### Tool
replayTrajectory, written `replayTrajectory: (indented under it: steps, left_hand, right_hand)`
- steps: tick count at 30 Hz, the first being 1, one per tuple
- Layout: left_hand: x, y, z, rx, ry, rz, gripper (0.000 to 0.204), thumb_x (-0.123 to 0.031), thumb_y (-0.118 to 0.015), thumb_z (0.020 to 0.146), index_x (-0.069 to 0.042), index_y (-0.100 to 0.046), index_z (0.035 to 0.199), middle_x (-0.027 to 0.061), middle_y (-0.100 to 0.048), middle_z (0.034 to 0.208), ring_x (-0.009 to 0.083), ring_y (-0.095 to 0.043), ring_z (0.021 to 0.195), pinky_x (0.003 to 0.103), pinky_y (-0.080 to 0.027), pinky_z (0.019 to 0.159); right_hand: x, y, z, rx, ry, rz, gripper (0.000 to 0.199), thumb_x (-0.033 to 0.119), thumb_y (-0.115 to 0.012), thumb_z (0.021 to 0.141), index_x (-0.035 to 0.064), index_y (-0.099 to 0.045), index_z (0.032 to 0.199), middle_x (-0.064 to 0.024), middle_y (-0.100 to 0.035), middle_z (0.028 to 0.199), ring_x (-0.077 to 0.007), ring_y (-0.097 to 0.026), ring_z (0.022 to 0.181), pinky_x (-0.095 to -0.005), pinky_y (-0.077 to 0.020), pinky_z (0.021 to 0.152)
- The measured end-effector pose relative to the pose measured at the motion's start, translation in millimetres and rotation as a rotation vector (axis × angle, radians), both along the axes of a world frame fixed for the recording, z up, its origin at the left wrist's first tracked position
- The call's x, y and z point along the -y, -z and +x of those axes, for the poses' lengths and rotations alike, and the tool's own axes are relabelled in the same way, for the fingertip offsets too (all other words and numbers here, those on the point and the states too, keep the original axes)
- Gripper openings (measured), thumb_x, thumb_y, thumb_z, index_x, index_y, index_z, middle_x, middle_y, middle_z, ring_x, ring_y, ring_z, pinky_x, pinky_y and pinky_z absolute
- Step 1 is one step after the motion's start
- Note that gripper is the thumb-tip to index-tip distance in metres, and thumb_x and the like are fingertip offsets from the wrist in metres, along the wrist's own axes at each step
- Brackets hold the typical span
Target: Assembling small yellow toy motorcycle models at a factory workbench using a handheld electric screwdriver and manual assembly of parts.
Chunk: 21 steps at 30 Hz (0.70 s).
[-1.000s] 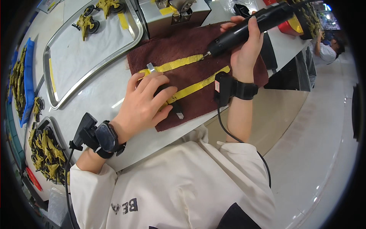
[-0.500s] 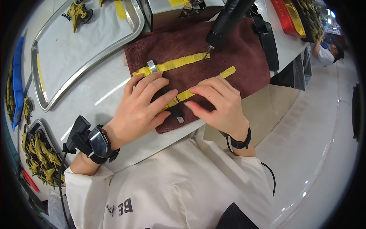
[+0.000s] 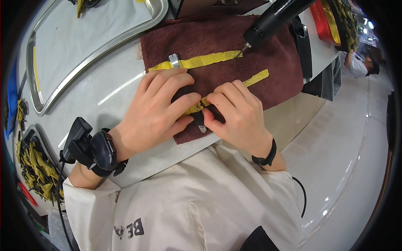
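Observation:
A maroon towel (image 3: 276, 54) lies under both my hands, with two yellow strips on it. My left hand (image 3: 157, 104) rests over the left part of the towel, thumb and index finger closed at the nearer yellow strip (image 3: 256, 78). My right hand (image 3: 240, 113) meets it there, thumb and fingertips pinched on the same strip, where small dark marks or pieces show. A dark bar with a silver end (image 3: 202, 129) pokes out below my fingers. Past my left fingertips, a silver clip-like piece (image 3: 173, 61) crosses the farther yellow strip (image 3: 213, 60).
A black electric screwdriver (image 3: 268, 27) hangs with its bit at the farther strip's right end. A metal-rimmed tray (image 3: 63, 94) stands far left; a tray of yellow-and-black parts (image 3: 37, 167) lies near left. At right are a black strap-like item (image 3: 305, 62), a red-gold box (image 3: 326, 21) and another person (image 3: 360, 62).
My right hand has come left to my left fingertips, its fingers closing on the nearer strip. The whole view has shifted slightly.

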<state>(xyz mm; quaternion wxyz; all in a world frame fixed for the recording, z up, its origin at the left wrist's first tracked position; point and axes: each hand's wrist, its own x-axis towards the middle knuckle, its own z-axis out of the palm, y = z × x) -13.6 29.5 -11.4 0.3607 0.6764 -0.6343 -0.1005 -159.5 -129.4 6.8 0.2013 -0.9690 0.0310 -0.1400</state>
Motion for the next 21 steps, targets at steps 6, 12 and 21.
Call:
replayTrajectory:
  steps: [6, 12, 21]
  left_hand:
    - [-2.4, 0.2, 1.5, -0.012, 0.013, 0.005, 0.055, -0.008, -0.082, 0.059, -0.01, -0.064, 0.11, 0.0122, -0.054, 0.12, 0.0352, -0.052, 0.116, 0.048, -0.042, 0.095]
    - [-0.5, 1.5, 1.1, -0.031, 0.014, -0.001, 0.055, -0.008, -0.082, 0.059, -0.01, -0.064, 0.111, 0.0125, -0.054, 0.121, 0.0352, -0.052, 0.116, 0.048, -0.042, 0.095]
    - [-1.0, 1.8, 0.9, -0.024, 0.012, 0.0, 0.055, -0.007, -0.081, 0.059, -0.01, -0.063, 0.112, 0.013, -0.053, 0.125, 0.0358, -0.051, 0.118, 0.048, -0.042, 0.096]
  right_hand:
    - [4.4, -3.9, -1.2, -0.018, -0.024, 0.053, 0.021, 0.007, -0.074, 0.063, 0.0066, -0.064, 0.082, -0.0028, -0.053, 0.079, -0.0205, -0.053, 0.073, -0.032, -0.0476, 0.057]
    - [3.5, -5.3, 1.6, -0.035, -0.041, 0.016, 0.016, 0.006, -0.073, 0.066, 0.0061, -0.064, 0.079, -0.0027, -0.054, 0.078, -0.0204, -0.053, 0.071, -0.0317, -0.0474, 0.057]
    - [4.6, -1.4, 1.4, 0.0, -0.018, 0.067, 0.012, 0.005, -0.072, 0.066, 0.0064, -0.065, 0.076, -0.002, -0.055, 0.075, -0.0199, -0.054, 0.069, -0.0311, -0.048, 0.056]
